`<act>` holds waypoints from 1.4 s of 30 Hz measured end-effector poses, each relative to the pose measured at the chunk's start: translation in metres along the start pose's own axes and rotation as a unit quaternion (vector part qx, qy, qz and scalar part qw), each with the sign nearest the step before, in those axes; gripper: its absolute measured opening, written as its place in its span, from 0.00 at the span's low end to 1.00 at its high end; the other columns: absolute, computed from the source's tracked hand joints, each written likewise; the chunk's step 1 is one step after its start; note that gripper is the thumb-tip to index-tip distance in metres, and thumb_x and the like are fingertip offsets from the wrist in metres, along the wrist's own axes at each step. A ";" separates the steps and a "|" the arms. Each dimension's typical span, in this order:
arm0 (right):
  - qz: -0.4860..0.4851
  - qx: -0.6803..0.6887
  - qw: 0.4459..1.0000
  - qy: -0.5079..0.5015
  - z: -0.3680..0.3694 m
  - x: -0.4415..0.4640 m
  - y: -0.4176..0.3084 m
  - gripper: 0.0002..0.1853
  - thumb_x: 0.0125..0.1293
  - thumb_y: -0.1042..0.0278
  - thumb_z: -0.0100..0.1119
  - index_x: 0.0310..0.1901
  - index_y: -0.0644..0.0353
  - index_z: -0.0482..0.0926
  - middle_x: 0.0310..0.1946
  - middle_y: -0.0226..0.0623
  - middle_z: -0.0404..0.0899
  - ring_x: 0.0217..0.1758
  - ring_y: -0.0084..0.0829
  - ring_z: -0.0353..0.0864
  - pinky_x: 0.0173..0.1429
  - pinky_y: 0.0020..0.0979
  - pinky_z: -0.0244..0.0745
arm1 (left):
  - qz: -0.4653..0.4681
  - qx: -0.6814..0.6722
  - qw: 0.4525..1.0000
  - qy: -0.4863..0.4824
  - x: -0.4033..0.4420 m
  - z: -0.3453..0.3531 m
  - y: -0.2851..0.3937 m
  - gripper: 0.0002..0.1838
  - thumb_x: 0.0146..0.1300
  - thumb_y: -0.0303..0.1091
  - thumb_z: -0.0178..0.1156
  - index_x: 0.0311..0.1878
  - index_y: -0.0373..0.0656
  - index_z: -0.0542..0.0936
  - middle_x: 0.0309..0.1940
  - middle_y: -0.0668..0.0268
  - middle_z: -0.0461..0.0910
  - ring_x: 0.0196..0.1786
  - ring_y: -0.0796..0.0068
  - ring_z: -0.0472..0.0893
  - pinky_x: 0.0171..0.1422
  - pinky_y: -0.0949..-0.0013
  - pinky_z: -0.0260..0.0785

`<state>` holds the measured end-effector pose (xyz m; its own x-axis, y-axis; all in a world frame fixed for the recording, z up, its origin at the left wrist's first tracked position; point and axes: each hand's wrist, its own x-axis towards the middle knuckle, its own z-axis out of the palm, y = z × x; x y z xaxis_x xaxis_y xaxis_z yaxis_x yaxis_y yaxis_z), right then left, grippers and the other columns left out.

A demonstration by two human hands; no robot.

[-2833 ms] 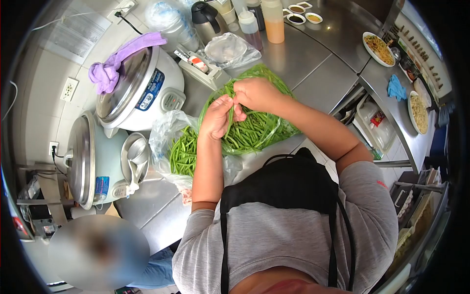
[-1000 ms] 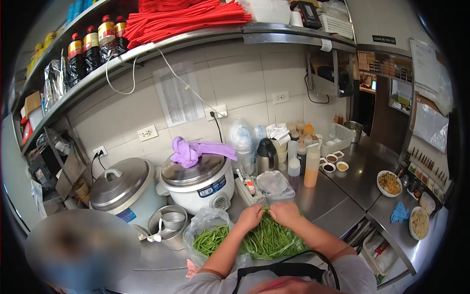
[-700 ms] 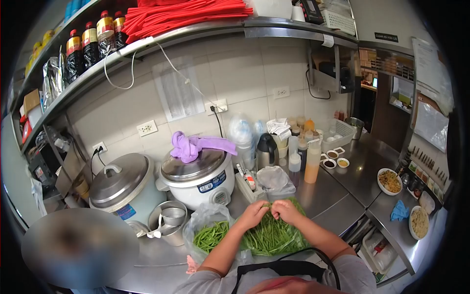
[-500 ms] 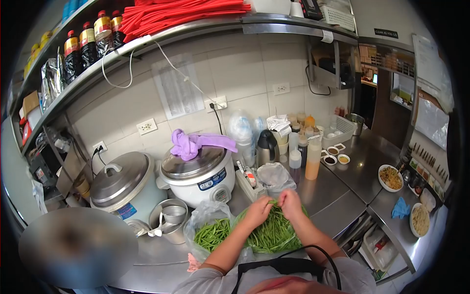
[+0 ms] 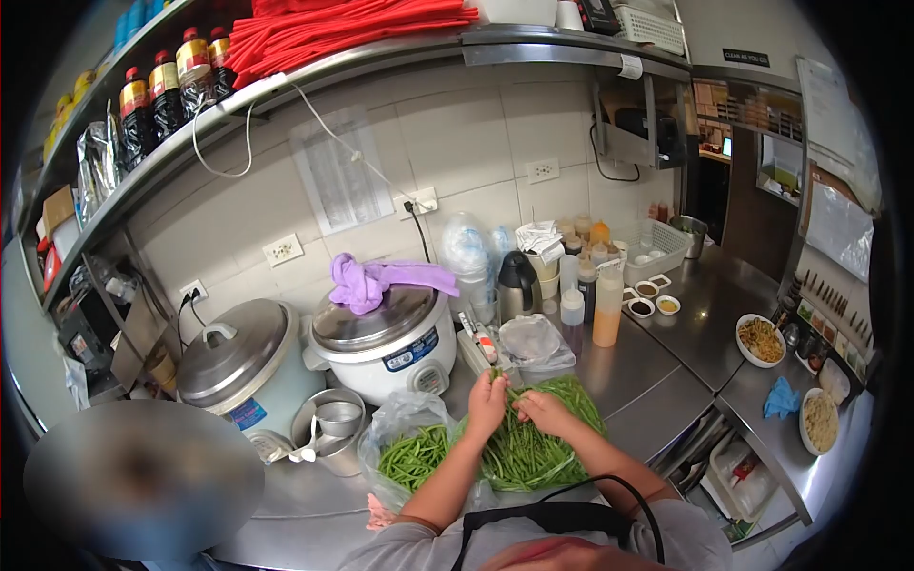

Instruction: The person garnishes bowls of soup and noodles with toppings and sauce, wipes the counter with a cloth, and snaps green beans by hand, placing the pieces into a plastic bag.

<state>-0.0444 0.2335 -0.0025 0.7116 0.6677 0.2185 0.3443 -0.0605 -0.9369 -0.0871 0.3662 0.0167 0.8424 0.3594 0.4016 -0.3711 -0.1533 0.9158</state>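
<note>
My left hand (image 5: 487,407) is closed around a few green beans, whose ends show at its fingertips. Close beside it, my right hand (image 5: 546,413) is pinched on green beans, over the larger pile. That pile of long green beans (image 5: 535,459) lies in a clear plastic bag on the steel counter, under both hands. To the left, a second plastic bag (image 5: 388,425) stands open with shorter green bean pieces (image 5: 416,457) inside. My fingers partly hide the beans they grip.
Two rice cookers (image 5: 405,333) stand at the back left, one with a purple cloth (image 5: 367,284) on its lid. A metal pot (image 5: 335,457) sits by the bags. Squeeze bottles (image 5: 606,314) stand behind, bowls of food (image 5: 761,341) at right. A blurred person is at lower left.
My left hand has turned more upright and shifted slightly left. My right hand has come down and left from the pile's far edge, its fingers now pointing toward the left hand.
</note>
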 end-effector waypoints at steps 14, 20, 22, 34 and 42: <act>-0.019 -0.164 0.985 0.044 -0.005 0.008 0.010 0.11 0.58 0.64 0.43 0.28 0.61 0.73 0.18 0.34 0.74 0.21 0.25 0.72 0.27 0.27 0.66 | -0.082 -0.318 0.942 0.066 -0.003 -0.005 0.009 0.06 0.63 0.35 0.43 0.35 0.43 0.65 0.27 0.65 0.70 0.33 0.70 0.71 0.46 0.64 0.64; 0.128 0.143 0.966 0.176 0.002 0.026 0.019 0.11 0.57 0.63 0.43 0.25 0.60 0.70 0.15 0.31 0.69 0.16 0.21 0.66 0.21 0.25 0.61 | -0.078 -0.405 0.911 -0.017 -0.019 0.012 0.025 0.08 0.61 0.39 0.46 0.34 0.46 0.63 0.19 0.70 0.60 0.23 0.75 0.62 0.30 0.67 0.63; 0.140 0.178 0.962 0.155 -0.017 0.024 0.013 0.10 0.57 0.63 0.46 0.27 0.60 0.72 0.15 0.30 0.69 0.16 0.22 0.67 0.21 0.23 0.61 | -0.099 -0.364 0.926 0.004 -0.017 0.003 0.025 0.08 0.61 0.38 0.45 0.33 0.46 0.63 0.18 0.71 0.59 0.21 0.76 0.61 0.27 0.70 0.60; 0.129 -0.389 0.910 -0.069 -0.031 0.020 -0.013 0.09 0.47 0.63 0.54 0.32 0.54 0.77 0.30 0.35 0.78 0.35 0.37 0.76 0.39 0.36 0.69 | -0.214 0.435 0.847 -0.216 0.023 -0.032 -0.036 0.16 0.51 0.41 0.55 0.33 0.34 0.76 0.31 0.48 0.76 0.36 0.54 0.76 0.41 0.60 0.66; 0.131 -0.335 0.930 -0.075 -0.018 0.015 -0.009 0.15 0.49 0.65 0.51 0.41 0.54 0.74 0.39 0.38 0.75 0.44 0.38 0.73 0.45 0.37 0.68 | -0.193 0.536 0.793 -0.217 0.007 -0.021 -0.043 0.17 0.50 0.42 0.56 0.35 0.34 0.76 0.31 0.49 0.76 0.36 0.55 0.76 0.40 0.60 0.67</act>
<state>-0.0253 0.2304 0.0139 0.7485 0.6581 -0.0815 0.5109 -0.6507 -0.5617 -0.0730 0.3949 -0.0203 0.9539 0.2552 -0.1579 0.2960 -0.8872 0.3540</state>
